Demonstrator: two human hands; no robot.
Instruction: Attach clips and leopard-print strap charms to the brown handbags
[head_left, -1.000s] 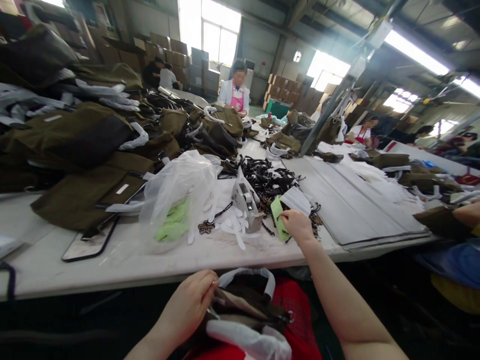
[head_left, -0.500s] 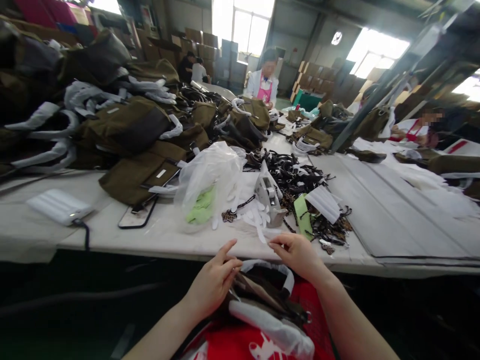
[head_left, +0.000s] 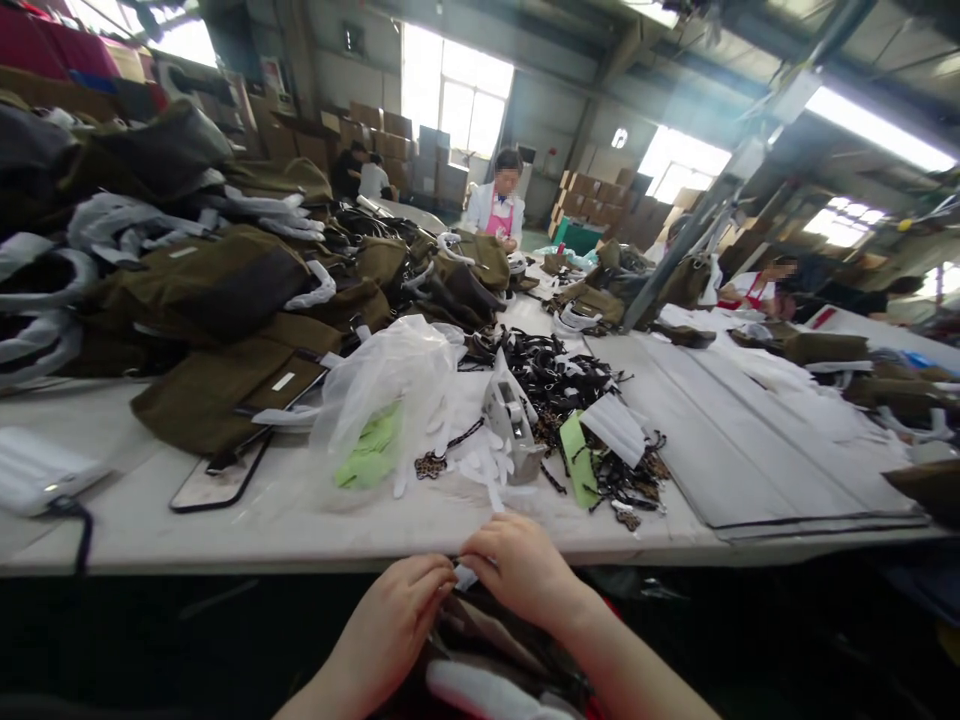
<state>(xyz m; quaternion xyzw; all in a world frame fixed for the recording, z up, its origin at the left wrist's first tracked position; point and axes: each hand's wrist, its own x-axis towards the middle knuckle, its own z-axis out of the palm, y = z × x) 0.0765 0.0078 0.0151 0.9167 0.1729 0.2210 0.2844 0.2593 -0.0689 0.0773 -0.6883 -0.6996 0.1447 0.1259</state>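
Note:
On my lap, below the table edge, sits a dark brown-green handbag [head_left: 487, 635] with a white-wrapped handle [head_left: 487, 690] at its near side. My left hand [head_left: 397, 615] is closed, its fingers pinching at the bag's upper edge. Close against it, my right hand [head_left: 521, 570] is closed too, thumb and fingertips meeting those of the left. A small white strip [head_left: 466, 577] shows under the right fingertips. The exact spot where the fingers meet is partly hidden. Beyond the hands, several white strips [head_left: 480, 462] lie in front of a tape dispenser [head_left: 514, 415].
A clear plastic bag [head_left: 390, 370] with green pieces and a phone [head_left: 221, 478] lie left. Piled handbags [head_left: 210, 285] stand behind. Black straps and leopard-print charms [head_left: 555, 370] are heaped right of centre, beside grey sheets [head_left: 720, 440]. A person [head_left: 499, 210] works across the table.
My right hand has moved from the white strips at the table edge to the bag, beside my left hand. My left fingers have closed. The view has shifted upward and right.

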